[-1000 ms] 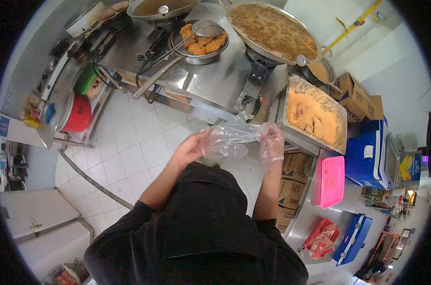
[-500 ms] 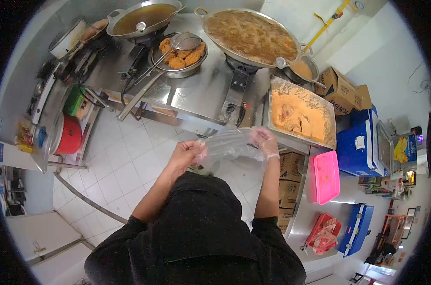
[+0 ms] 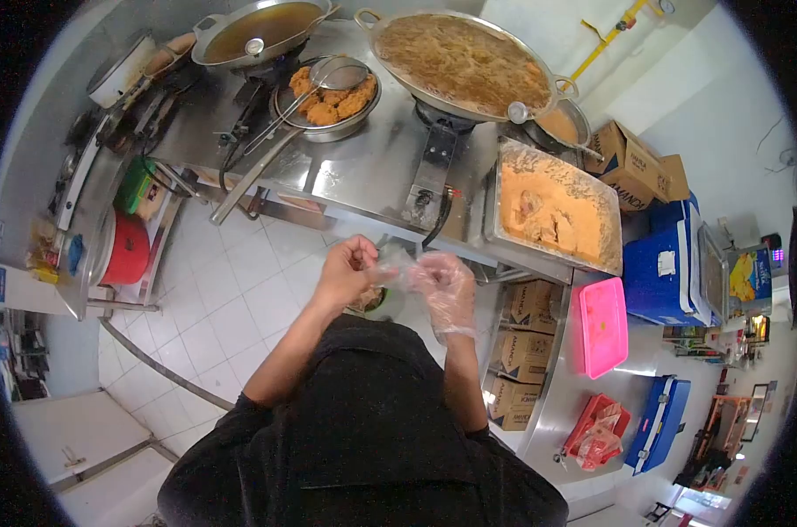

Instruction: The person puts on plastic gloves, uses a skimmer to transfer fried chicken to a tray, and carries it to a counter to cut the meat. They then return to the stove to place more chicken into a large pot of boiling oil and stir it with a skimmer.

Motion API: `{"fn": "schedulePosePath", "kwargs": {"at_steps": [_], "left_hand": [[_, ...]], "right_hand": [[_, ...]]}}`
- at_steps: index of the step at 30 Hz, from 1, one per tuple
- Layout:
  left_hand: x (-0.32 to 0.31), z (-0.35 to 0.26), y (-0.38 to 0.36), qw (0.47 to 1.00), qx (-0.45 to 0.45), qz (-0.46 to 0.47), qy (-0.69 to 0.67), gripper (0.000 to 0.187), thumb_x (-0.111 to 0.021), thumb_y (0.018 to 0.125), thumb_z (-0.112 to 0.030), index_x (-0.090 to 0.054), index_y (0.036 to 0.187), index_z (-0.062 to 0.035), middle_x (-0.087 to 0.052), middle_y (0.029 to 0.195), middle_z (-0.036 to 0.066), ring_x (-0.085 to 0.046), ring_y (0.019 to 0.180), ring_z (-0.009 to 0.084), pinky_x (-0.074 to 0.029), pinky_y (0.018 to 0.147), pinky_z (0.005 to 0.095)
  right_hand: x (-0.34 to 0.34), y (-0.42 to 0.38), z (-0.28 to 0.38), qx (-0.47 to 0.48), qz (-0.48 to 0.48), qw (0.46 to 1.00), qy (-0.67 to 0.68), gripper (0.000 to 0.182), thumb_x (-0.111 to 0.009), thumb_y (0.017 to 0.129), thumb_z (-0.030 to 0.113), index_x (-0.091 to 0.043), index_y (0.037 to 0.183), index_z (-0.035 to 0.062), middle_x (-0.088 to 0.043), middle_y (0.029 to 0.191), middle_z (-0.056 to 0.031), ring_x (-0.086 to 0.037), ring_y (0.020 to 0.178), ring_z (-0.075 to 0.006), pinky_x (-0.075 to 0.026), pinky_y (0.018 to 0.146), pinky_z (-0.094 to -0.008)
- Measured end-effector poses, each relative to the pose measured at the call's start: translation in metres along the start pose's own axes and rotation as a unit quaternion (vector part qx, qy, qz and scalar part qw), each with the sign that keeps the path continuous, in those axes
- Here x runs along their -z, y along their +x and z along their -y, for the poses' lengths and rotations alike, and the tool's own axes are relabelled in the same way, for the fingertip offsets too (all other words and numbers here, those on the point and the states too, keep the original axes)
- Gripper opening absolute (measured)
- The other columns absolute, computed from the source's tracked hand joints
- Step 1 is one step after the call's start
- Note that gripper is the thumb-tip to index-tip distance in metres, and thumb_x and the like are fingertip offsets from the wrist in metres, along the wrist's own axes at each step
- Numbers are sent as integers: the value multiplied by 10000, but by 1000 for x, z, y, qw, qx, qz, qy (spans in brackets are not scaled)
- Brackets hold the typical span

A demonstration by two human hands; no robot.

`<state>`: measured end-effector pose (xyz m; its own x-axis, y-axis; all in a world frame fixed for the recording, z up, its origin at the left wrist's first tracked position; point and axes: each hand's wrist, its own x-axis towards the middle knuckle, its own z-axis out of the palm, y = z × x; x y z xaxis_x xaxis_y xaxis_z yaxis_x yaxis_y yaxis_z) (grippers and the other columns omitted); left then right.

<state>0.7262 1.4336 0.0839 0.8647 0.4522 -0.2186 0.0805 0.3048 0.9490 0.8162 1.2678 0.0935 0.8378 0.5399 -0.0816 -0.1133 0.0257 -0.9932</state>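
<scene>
Between my two hands a small crumpled piece of clear plastic (image 3: pixel 397 266) is stretched. My left hand (image 3: pixel 350 272), bare, pinches its left side with curled fingers. A clear plastic glove covers my right hand (image 3: pixel 444 285), whose closed fingers grip the other side close by. Both hands are in front of my chest, above the tiled floor and short of the steel counter (image 3: pixel 363 189). The plastic is see-through, so its exact shape is hard to make out.
Along the counter are a large wok of bubbling oil (image 3: pixel 460 66), another wok (image 3: pixel 262 33), fried pieces (image 3: pixel 333 105) under a strainer and a tray of orange flour (image 3: pixel 561 211). A pink tray (image 3: pixel 602 327) and blue cooler (image 3: pixel 662 268) are at the right.
My right hand has moved left and closer to my left hand. The clear plastic, spread wide before, is now bunched small between them.
</scene>
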Motion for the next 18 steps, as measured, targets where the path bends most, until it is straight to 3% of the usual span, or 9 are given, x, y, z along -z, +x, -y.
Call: {"fn": "schedulePosePath", "kwargs": {"at_steps": [2, 5, 8, 10, 12, 15, 18], "left_hand": [[2, -18, -8, 997, -26, 35, 63, 295, -776, 788, 48, -513, 838, -76, -527, 760, -33, -497, 559, 21, -358, 477, 196], [3, -34, -16, 985, -65, 57, 149, 328, -711, 749, 114, -488, 892, -80, -528, 1007, 8, -556, 848, 51, -490, 638, 200], [-16, -84, -40, 980, -95, -11, 172, 337, -731, 744, 103, -476, 851, -89, -522, 999, 16, -541, 875, 63, -489, 647, 208], [-26, -114, -58, 970, -159, 11, 183, 351, -764, 737, 92, -470, 808, -87, -520, 1004, 39, -523, 842, 66, -462, 624, 211], [-32, -139, -76, 949, -257, 20, 181, 361, -822, 722, 52, -484, 750, -72, -539, 895, 77, -512, 657, 103, -404, 579, 237], [-41, -169, -99, 927, -314, -35, 203, 382, -862, 706, 22, -492, 723, -73, -572, 862, 115, -545, 674, 133, -426, 583, 245], [-45, -166, -99, 896, -361, -85, 243, 381, -883, 698, -3, -508, 725, -69, -590, 852, 146, -579, 697, 156, -454, 588, 260]], "right_hand": [[2, -2, 11, 30, -30, 995, -93, 101, -709, 858, 23, -650, 939, 23, -692, 836, -36, -625, 744, -109, -512, 707, -273], [0, -9, 47, 138, -89, 964, -208, 85, -694, 859, 17, -636, 920, 32, -676, 815, -66, -633, 710, -145, -506, 670, -287], [-1, -24, 98, 260, -106, 888, -365, 117, -703, 831, 26, -631, 919, 55, -634, 769, -112, -637, 673, -230, -494, 613, -325], [-7, -43, 144, 250, -83, 894, -363, 154, -718, 797, 35, -638, 917, 89, -617, 725, -90, -616, 617, -257, -486, 577, -355], [-10, -57, 169, 300, -98, 850, -422, 206, -741, 756, 25, -651, 912, 124, -610, 692, -53, -602, 560, -236, -475, 537, -366], [-7, -68, 189, 370, -64, 789, -487, 303, -755, 708, -2, -684, 960, 150, -604, 666, -30, -594, 522, -218, -467, 502, -359], [-8, -69, 180, 384, -70, 804, -449, 436, -773, 680, 8, -697, 1091, 132, -639, 712, -43, -616, 550, -225, -493, 510, -346]]}}
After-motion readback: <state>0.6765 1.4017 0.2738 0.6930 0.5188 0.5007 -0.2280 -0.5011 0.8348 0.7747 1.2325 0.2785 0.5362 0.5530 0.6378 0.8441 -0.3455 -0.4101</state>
